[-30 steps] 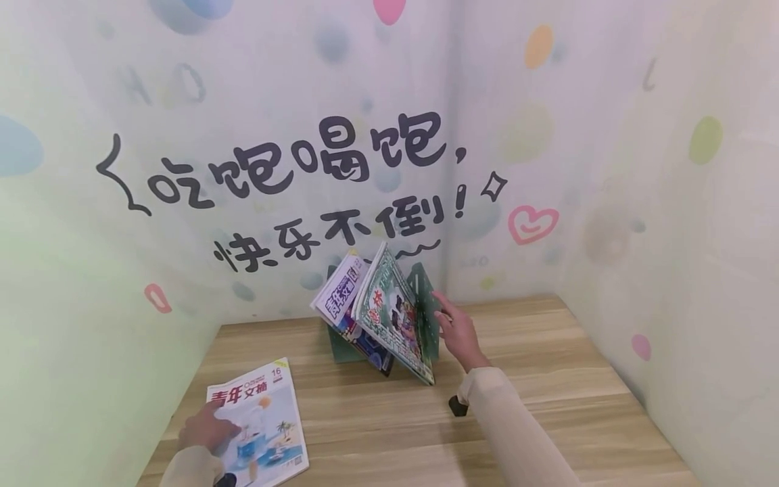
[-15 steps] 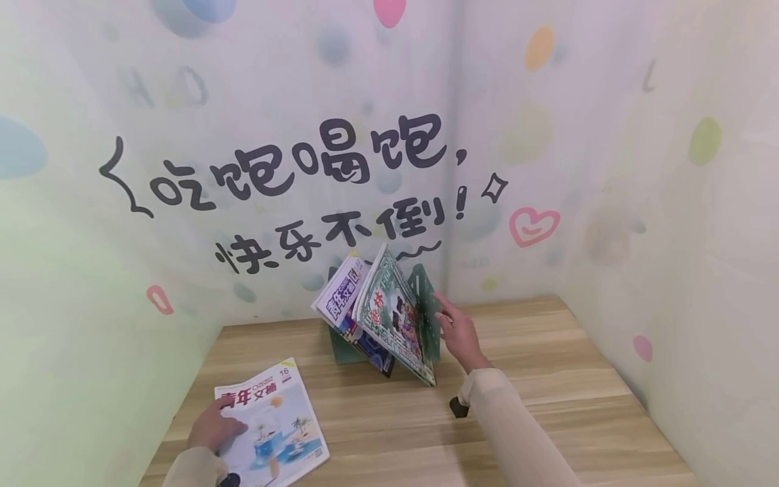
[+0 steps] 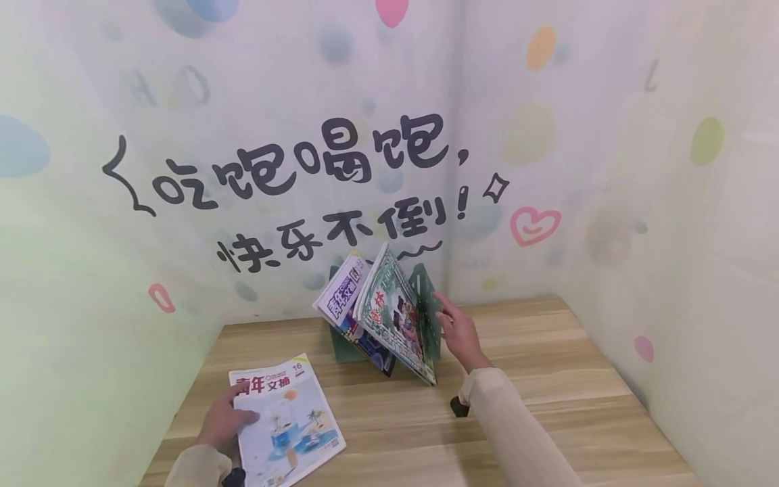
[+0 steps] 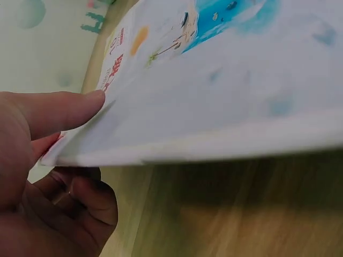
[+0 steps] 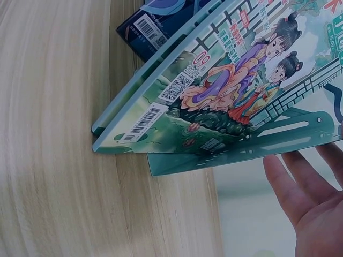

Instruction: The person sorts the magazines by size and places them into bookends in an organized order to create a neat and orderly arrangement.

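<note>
My left hand [image 3: 228, 416] grips a white magazine [image 3: 292, 423] with red title characters and a blue beach picture. In the left wrist view the thumb [image 4: 64, 111] lies on the cover and curled fingers [image 4: 94, 201] sit beneath; the held edge is raised over the tabletop. At the back stands a green metal bookend [image 3: 429, 304]. A green-covered magazine [image 3: 395, 321] with two drawn figures leans in it, beside a purple-and-white magazine [image 3: 342, 297]. My right hand [image 3: 460, 336] has fairly straight fingers, their tips [image 5: 272, 163] right at the bookend's outer right side.
The bookend and its magazines stand on a wood-grain table [image 3: 517, 419], near the back wall. Pale printed wall sheets [image 3: 608, 135] enclose the table at the back and both sides. A black wrist strap piece [image 3: 459, 406] shows under the right sleeve [image 3: 517, 426].
My left hand has moved the white magazine to the right and slightly away from me, towards the bookend. The right hand, the bookend and the leaning magazines have stayed in place.
</note>
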Tool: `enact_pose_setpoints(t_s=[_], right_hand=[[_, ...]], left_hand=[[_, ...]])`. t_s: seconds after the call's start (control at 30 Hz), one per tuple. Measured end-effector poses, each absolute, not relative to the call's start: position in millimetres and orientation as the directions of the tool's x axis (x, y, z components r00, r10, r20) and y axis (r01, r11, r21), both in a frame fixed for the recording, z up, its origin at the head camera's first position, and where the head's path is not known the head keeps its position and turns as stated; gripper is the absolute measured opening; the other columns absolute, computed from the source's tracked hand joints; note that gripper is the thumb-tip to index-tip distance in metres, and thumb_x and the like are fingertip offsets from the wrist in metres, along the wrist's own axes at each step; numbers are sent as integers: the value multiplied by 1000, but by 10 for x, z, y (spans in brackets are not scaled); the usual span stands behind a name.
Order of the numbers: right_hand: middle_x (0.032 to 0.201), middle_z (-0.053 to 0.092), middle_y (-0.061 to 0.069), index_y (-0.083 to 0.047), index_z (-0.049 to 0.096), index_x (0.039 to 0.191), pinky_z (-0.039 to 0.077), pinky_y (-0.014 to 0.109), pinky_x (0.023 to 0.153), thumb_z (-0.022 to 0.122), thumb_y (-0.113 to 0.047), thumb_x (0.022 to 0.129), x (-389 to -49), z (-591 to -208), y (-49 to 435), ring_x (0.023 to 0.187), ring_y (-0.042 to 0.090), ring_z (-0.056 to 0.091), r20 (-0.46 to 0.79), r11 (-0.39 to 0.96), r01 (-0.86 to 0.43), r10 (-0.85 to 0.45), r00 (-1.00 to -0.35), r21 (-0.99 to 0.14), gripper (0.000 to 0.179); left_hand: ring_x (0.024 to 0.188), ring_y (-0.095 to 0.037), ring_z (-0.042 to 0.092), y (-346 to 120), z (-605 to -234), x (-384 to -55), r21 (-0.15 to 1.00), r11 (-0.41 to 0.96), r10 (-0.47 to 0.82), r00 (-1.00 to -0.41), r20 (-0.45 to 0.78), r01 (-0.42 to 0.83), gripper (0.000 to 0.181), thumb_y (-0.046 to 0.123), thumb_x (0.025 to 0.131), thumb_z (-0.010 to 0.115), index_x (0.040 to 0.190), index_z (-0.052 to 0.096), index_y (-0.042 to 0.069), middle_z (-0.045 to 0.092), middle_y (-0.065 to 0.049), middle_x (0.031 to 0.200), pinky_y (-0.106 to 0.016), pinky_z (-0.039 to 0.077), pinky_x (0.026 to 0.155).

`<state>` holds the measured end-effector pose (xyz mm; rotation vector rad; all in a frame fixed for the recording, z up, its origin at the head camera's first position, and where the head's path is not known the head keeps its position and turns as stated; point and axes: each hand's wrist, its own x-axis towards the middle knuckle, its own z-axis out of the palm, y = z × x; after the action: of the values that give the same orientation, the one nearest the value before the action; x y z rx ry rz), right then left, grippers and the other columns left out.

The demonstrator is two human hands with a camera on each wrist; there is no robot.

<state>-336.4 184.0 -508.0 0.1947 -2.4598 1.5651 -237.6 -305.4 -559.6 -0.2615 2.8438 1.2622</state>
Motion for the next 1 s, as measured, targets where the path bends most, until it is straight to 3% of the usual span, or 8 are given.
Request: enact_pose_setpoints(t_s=[0.13, 0.3, 0.5, 0.67, 1.0], right_hand=[[139, 51, 20, -30, 45, 146, 59, 43, 78, 48, -17, 103, -3364, -5081, 1839, 119, 39, 56, 262, 429, -235, 5, -965, -872, 44], [140, 50, 20, -29, 45, 146, 59, 44, 79, 48, -17, 104, -3366, -5083, 1841, 119, 40, 55, 264, 426, -239, -1, -965, -873, 44], [140, 50, 20, -29, 45, 146, 58, 44, 79, 48, -17, 104, -3365, -5084, 1837, 120, 40, 55, 257, 422, -232, 3, -966, -876, 44], [139, 50, 21, -28, 45, 146, 59, 44, 78, 48, -17, 104, -3368, -5090, 1839, 119, 40, 55, 266, 423, -241, -1, -964, -873, 44], [140, 50, 20, -29, 45, 146, 59, 43, 78, 48, -16, 103, -3370, -5089, 1844, 119, 40, 55, 274, 418, -249, 1, -962, -874, 45]], left_hand=[[96, -38, 61, -3036, -5591, -2401, 751, 644, -135, -988, -72, -143, 80, 4, 74, 75, 144, 36, -4, 49, -39, 125, -47, 53, 81], [99, -39, 61, -3001, -5567, -2425, 776, 604, -152, -982, -111, -181, 82, 5, 77, 74, 148, 32, 0, 47, -39, 129, -46, 55, 80], [92, -35, 64, -2930, -5488, -2414, 835, 524, -119, -985, -126, -170, 83, -4, 77, 70, 149, 30, 1, 51, -37, 123, -40, 58, 72], [86, -29, 65, -2867, -5435, -2404, 866, 472, -91, -986, -139, -166, 86, -7, 75, 68, 151, 30, 4, 54, -32, 117, -40, 59, 69], [88, -30, 65, -2754, -5366, -2422, 906, 399, -29, -989, -142, -142, 91, -12, 75, 65, 154, 26, 12, 46, -30, 122, -43, 60, 71]])
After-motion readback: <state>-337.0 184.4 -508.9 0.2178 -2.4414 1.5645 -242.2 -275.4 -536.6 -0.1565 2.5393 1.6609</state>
